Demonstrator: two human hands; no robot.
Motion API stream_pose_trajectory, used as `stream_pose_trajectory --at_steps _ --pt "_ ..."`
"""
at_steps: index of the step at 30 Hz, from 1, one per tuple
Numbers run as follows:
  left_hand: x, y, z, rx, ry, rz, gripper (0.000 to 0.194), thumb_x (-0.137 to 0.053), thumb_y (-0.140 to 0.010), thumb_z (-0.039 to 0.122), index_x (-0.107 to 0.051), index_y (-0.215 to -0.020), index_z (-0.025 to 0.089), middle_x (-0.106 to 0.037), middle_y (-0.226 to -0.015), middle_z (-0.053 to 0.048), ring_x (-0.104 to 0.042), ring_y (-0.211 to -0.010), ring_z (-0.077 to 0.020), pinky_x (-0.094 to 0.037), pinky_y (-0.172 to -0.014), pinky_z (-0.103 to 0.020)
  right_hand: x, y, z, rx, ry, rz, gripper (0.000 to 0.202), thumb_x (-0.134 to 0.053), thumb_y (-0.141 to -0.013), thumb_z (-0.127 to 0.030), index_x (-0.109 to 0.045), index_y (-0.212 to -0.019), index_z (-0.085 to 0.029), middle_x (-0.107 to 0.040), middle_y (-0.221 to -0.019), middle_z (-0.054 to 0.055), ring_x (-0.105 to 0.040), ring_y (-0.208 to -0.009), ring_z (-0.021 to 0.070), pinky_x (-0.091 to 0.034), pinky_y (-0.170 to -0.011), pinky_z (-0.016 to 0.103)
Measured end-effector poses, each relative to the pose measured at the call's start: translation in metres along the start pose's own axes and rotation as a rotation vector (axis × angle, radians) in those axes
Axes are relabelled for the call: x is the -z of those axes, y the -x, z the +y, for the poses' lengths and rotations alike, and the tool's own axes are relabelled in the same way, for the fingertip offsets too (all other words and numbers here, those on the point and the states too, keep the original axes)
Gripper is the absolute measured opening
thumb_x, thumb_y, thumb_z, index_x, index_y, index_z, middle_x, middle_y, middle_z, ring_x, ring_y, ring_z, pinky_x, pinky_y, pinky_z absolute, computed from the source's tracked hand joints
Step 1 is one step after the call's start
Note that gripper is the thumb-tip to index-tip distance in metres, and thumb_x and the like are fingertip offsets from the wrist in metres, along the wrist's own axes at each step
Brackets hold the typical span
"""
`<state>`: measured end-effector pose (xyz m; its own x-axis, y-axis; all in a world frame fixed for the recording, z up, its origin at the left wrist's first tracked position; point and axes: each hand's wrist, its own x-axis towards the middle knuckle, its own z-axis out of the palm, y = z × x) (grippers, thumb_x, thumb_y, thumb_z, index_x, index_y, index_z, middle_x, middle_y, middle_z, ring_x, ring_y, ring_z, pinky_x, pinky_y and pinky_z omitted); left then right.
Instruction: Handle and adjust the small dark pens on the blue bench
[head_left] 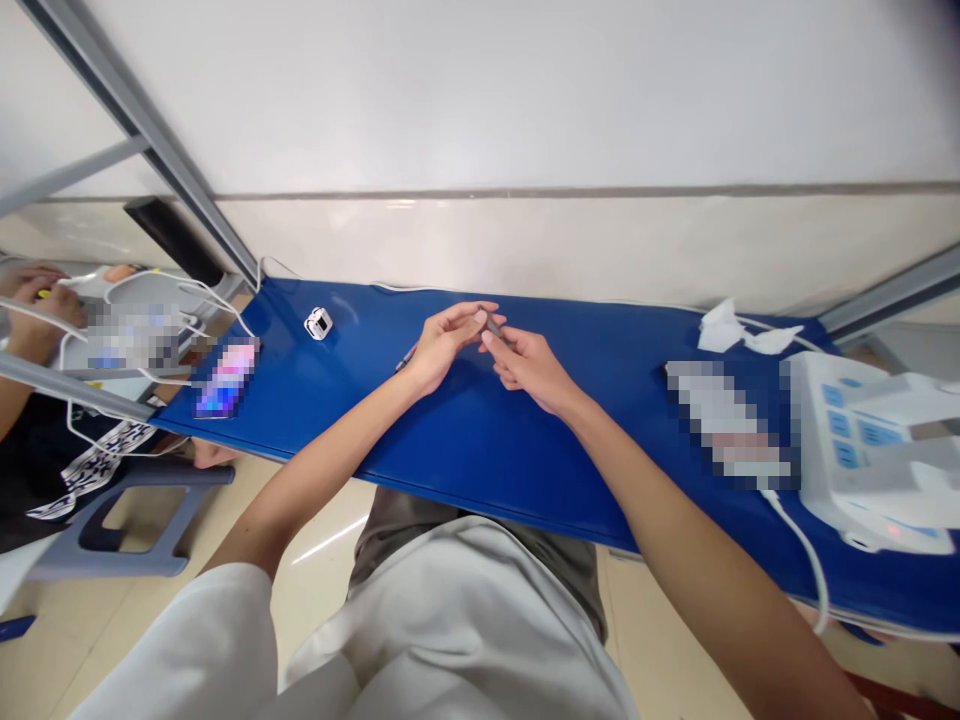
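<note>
Both hands meet above the middle of the blue table (480, 450). A small, dark, slim object (493, 325) lies between their fingertips; what it is cannot be made out. My left hand (448, 343) has its thumb and fingers closed on the object's upper end. My right hand (525, 362) pinches the lower end between thumb and forefinger, with the other fingers curled in. Partly behind my left hand, a dark pen-like item (406, 358) rests on the table.
A small white device (319, 323) and a phone (227, 378) are at the left. On the right are crumpled tissues (721, 326), a blurred phone-like item (724, 415) with a white cable, and a white machine (862, 440). Another person's hands (45, 305) show at far left.
</note>
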<state>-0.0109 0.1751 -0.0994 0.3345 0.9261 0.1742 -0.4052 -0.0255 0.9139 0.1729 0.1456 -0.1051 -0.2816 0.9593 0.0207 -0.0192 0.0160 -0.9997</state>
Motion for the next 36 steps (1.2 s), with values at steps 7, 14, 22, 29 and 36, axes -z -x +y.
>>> stream_pose_trajectory --at_steps 7,14,22,29,36 --pt "0.0012 -0.0009 -0.0032 0.014 -0.006 0.080 0.046 -0.097 -0.083 0.055 -0.075 -0.104 0.021 -0.079 -0.100 -0.005 -0.072 -0.090 -0.0175 -0.056 -0.088 -0.034 -0.0005 -0.0006 0.0020 0.011 0.044 -0.006 0.056 -0.085 -0.092 -0.075 -0.063 -0.090 -0.023 -0.039 -0.064 -0.006 -0.032 -0.050 0.0091 -0.024 -0.044 0.026" --pt "0.0052 -0.0025 -0.0055 -0.016 -0.046 0.035 0.045 -0.100 -0.080 0.051 -0.081 -0.108 0.021 -0.082 -0.110 -0.009 -0.075 -0.099 -0.0217 -0.056 -0.093 -0.036 0.0032 -0.0034 0.0046 0.059 0.107 0.048 0.058 -0.086 -0.089 -0.076 -0.060 -0.087 -0.024 -0.043 -0.064 -0.006 -0.034 -0.050 0.0100 -0.027 -0.043 0.026" --pt "0.0039 -0.0013 -0.0044 0.007 -0.023 0.001 0.052 -0.100 -0.079 0.053 -0.077 -0.114 0.021 -0.082 -0.118 -0.011 -0.077 -0.108 -0.0247 -0.057 -0.100 -0.040 0.0024 -0.0014 0.0019 0.067 0.220 0.060 0.054 -0.082 -0.094 -0.072 -0.060 -0.088 -0.023 -0.051 -0.065 -0.004 -0.043 -0.053 0.0114 -0.034 -0.045 0.027" --pt "0.0061 -0.0030 -0.0094 -0.049 -0.079 0.037 0.047 -0.100 -0.079 0.052 -0.082 -0.109 0.021 -0.081 -0.106 -0.007 -0.074 -0.095 -0.0206 -0.055 -0.093 -0.036 0.0022 -0.0009 0.0003 0.086 0.238 0.049 0.053 -0.079 -0.096 -0.074 -0.067 -0.097 -0.022 -0.052 -0.065 -0.004 -0.041 -0.052 0.0119 -0.032 -0.046 0.028" --pt "0.0004 0.0000 -0.0065 -0.052 -0.090 0.114 0.046 -0.100 -0.078 0.055 -0.071 -0.081 0.020 -0.075 -0.097 -0.003 -0.067 -0.086 -0.0147 -0.056 -0.086 -0.032 0.0003 0.0010 -0.0040 0.161 0.345 0.056 0.058 -0.073 -0.098 -0.079 -0.062 -0.085 -0.024 -0.053 -0.068 -0.001 -0.045 -0.059 0.0151 -0.033 -0.051 0.030"
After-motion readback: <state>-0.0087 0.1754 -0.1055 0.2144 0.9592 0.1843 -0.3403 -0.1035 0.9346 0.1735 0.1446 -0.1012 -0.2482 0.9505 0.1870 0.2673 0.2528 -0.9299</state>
